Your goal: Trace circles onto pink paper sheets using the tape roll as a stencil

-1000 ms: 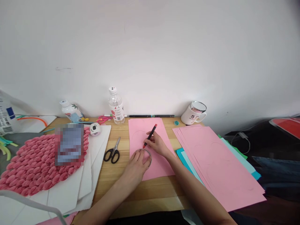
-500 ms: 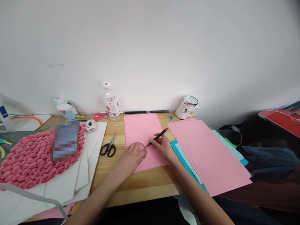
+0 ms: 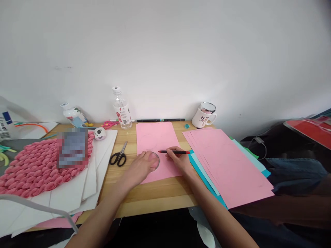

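Note:
My left hand (image 3: pixel 141 168) presses a round, see-through disc with a thin grey rim (image 3: pixel 156 163) onto a pink sheet of paper (image 3: pixel 158 132). Its fingers cover the disc's left part. In my right hand (image 3: pixel 181 160) is a slim black pen with red ends (image 3: pixel 184 152), pinched between thumb and fingers. The pen lies nearly level, its tip pointing left by the disc's upper edge. Faint round outlines show on the paper above my left hand. To the left, black-handled scissors (image 3: pixel 119 158) lie on the wooden table.
A stack of pink and blue paper (image 3: pixel 232 165) lies right. Behind are a water bottle (image 3: pixel 122 112), dark pens (image 3: pixel 148 120), a small teal cap (image 3: pixel 187 126) and a white mug (image 3: pixel 201 119). Left are white boards (image 3: pixel 105 148) bearing a pink petal-covered piece (image 3: pixel 38 162) and a blurred-out rectangle.
The pen has swung from a steep slant to nearly level and its tip has moved from the disc's right side to its upper edge. The left hand still presses the disc.

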A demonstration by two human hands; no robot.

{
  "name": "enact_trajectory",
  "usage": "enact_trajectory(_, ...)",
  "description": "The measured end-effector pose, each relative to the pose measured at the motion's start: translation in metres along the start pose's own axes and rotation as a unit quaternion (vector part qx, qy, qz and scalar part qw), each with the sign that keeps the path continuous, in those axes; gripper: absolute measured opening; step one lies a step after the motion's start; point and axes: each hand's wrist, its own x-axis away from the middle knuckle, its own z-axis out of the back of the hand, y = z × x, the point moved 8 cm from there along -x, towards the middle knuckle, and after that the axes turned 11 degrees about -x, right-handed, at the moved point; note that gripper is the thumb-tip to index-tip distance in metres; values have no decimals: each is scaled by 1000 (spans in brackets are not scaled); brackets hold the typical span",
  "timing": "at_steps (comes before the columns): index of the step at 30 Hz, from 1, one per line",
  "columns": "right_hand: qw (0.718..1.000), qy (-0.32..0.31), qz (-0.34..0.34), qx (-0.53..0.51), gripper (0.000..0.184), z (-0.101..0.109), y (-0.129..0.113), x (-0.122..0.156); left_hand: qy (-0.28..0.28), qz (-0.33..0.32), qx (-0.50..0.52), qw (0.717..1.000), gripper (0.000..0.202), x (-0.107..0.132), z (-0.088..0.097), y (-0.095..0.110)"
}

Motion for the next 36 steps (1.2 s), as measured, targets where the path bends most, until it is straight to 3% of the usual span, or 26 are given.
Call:
enact_trajectory(14, 990, -9, 8, 139, 20, -3, -15, 8, 4, 1, 0, 1000, 19, -1, -5, -5)
enact_trajectory(26, 990, 29, 38, 133, 20, -15, -20, 72, -30, 19, -13, 999, 15, -3, 1, 1)
enact_trajectory(31, 993, -58, 54, 83, 14, -36, -9, 97, -42, 21, -23, 999, 18, -5, 1, 0)
enact_trajectory(36, 984, -110, 93, 109, 15, -28, -22, 105, -51, 14, -24, 998, 18, -7, 0, -1)
